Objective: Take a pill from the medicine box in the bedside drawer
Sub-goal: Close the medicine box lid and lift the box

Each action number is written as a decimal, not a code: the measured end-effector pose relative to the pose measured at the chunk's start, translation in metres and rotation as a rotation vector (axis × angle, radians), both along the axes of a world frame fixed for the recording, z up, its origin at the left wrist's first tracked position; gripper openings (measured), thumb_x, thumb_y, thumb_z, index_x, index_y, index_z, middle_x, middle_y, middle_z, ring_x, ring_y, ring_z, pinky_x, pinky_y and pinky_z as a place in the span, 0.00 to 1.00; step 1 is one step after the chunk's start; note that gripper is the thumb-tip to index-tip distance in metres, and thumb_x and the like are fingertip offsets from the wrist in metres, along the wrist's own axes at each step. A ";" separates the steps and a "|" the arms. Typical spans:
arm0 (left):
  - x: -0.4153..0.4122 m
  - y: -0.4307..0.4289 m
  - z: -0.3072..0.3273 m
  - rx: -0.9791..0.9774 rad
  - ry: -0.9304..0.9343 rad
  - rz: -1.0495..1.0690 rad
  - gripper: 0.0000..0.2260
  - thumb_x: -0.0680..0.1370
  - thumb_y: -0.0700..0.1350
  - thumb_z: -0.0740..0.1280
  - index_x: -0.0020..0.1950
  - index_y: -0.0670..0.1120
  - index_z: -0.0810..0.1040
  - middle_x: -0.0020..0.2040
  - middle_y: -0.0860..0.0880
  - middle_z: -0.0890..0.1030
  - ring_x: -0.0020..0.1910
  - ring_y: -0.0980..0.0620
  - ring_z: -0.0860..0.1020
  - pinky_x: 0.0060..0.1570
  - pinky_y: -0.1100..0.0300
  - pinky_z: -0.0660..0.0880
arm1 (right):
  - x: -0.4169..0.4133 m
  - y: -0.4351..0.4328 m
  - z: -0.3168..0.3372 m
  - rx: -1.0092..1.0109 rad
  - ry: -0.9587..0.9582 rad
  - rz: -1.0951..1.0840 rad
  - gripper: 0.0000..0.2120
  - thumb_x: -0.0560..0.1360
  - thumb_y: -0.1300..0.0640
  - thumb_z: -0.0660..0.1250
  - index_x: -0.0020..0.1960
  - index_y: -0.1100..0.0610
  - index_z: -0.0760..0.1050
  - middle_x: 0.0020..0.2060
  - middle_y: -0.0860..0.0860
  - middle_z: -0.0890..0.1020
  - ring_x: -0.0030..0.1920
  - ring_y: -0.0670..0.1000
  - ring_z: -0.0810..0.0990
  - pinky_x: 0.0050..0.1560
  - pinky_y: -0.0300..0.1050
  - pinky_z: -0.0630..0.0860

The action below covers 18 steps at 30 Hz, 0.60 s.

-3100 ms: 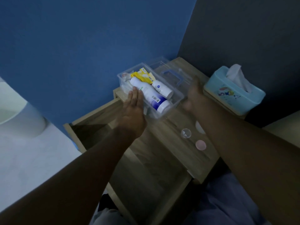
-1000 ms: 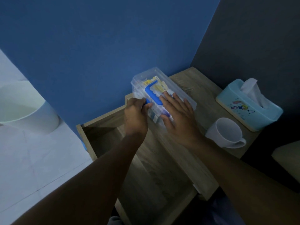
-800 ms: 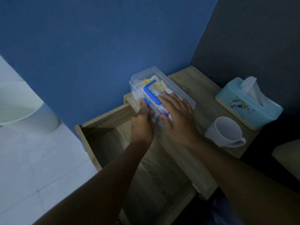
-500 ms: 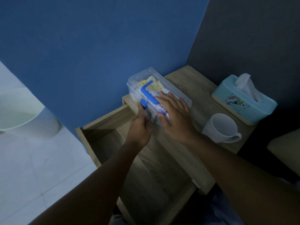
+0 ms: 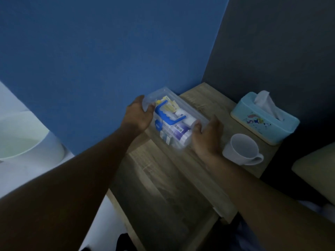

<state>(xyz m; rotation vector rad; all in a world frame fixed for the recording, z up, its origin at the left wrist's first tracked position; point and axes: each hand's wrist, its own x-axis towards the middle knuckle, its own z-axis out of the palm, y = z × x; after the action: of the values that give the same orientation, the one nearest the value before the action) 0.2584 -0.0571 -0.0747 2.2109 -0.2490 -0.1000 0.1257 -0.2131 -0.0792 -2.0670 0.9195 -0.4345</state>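
Open drawer (image 5: pixel 163 192) nearest; above it, clear medicine box (image 5: pixel 174 122), lid shut, blue handle (image 5: pixel 167 115), grasped endwise between left hand (image 5: pixel 138 115) and right hand (image 5: pixel 207 135); white mug (image 5: pixel 241 149) just right of the grip; tissue box (image 5: pixel 264 118) beyond.

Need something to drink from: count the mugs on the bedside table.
1. The white mug stands on the bedside table, between the right hand and the tissue box. None seems hidden.
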 end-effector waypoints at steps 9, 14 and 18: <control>0.030 -0.008 -0.015 -0.167 0.204 0.111 0.28 0.70 0.57 0.74 0.66 0.47 0.73 0.55 0.53 0.76 0.53 0.52 0.76 0.54 0.59 0.73 | 0.019 -0.005 -0.005 0.256 0.093 -0.151 0.27 0.80 0.46 0.62 0.75 0.56 0.63 0.69 0.58 0.71 0.61 0.58 0.79 0.40 0.43 0.75; 0.015 0.001 -0.011 -0.295 0.290 0.183 0.19 0.68 0.49 0.78 0.55 0.47 0.77 0.48 0.50 0.80 0.49 0.48 0.81 0.53 0.51 0.80 | 0.006 -0.014 0.003 0.432 0.045 -0.121 0.23 0.78 0.48 0.68 0.70 0.54 0.71 0.55 0.54 0.83 0.46 0.51 0.86 0.35 0.42 0.81; -0.008 0.018 -0.004 -0.287 0.287 0.191 0.22 0.69 0.48 0.78 0.59 0.43 0.79 0.48 0.50 0.81 0.51 0.46 0.81 0.57 0.50 0.79 | -0.020 -0.002 0.004 0.498 -0.004 -0.096 0.19 0.76 0.48 0.71 0.64 0.53 0.75 0.52 0.53 0.85 0.45 0.52 0.87 0.47 0.54 0.85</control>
<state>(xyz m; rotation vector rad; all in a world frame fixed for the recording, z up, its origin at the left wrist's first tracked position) 0.2507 -0.0389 -0.0786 1.8957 0.1023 -0.2576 0.1062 -0.2149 -0.0749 -1.5741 1.0101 -0.2283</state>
